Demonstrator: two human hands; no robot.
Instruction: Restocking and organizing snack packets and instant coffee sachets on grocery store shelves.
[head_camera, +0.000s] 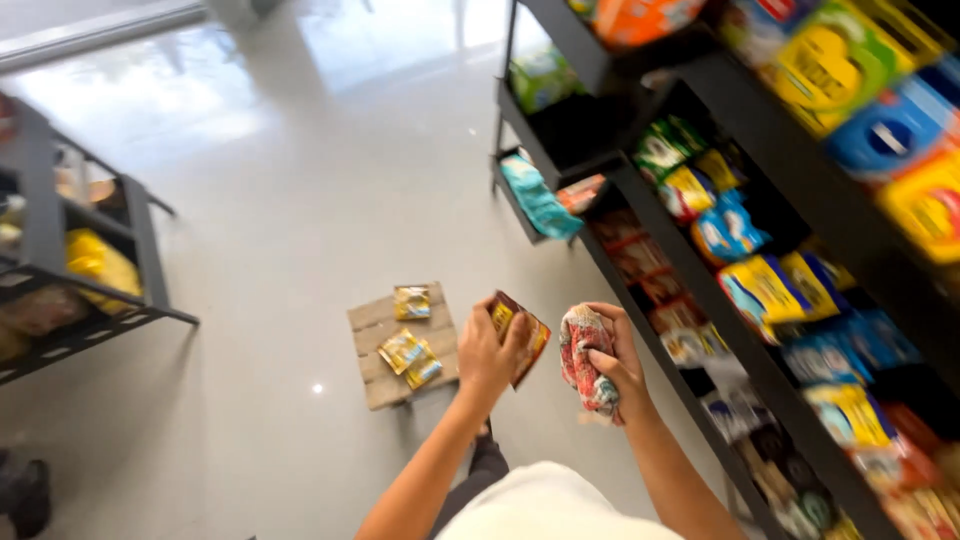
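My left hand (487, 355) grips a flat brown and yellow snack packet (524, 330), held upright in front of me. My right hand (618, 362) is closed around a crumpled red and white cloth (583, 358), just to the right of the packet. Both hands hover above the floor, beside the lower tiers of a black shelf rack (700, 290) filled with bright snack bags. Below and to the left of my hands stands a small wooden crate (375, 375) with three gold packets (410, 350) lying on top.
The tall rack on the right carries several yellow, blue, green and red bags on slanted tiers. A second black rack (60, 250) with yellow bags stands at the left. Glossy grey floor (290, 200) stretches between them. A dark object (25, 495) sits at the bottom left.
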